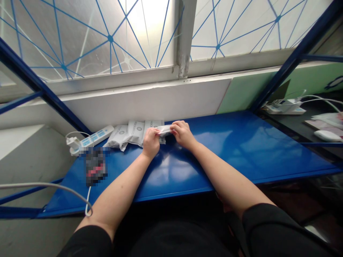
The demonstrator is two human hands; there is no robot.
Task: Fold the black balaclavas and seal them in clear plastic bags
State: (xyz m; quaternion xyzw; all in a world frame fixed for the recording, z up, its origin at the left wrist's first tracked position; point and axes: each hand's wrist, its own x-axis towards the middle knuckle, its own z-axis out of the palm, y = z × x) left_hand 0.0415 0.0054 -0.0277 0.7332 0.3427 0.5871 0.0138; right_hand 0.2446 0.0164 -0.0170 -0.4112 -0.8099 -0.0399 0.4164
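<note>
Packet (164, 130), small and white, sits pinched just above the far edge of the blue metal surface (241, 153), between your left hand (150, 142) and your right hand (182, 134). Each hand is closed on its own end of it, without clenching into a fist. That looks like a light, careful hold, suited to something thin and soft that needs support from both sides. Your right forearm (222, 175) angles in from the lower right to meet the left one at this spot, and the work seems to sit far back against the wall because the white printed pouches (135, 132) are there, overlapping in a loose row just beside your left hand. Having them this close probably keeps them within easy reach. Farther left, a white power strip (94, 139) lies along the wall, and a pixelated object (95, 166), too blurred to name, lies on the surface nearer you. A white cable (45, 185) runs in from the left and loops down near your left arm. Off to the right, another power strip (285, 107) and a white mouse (327, 135) sit on a dark surface, well apart from your hands.
</note>
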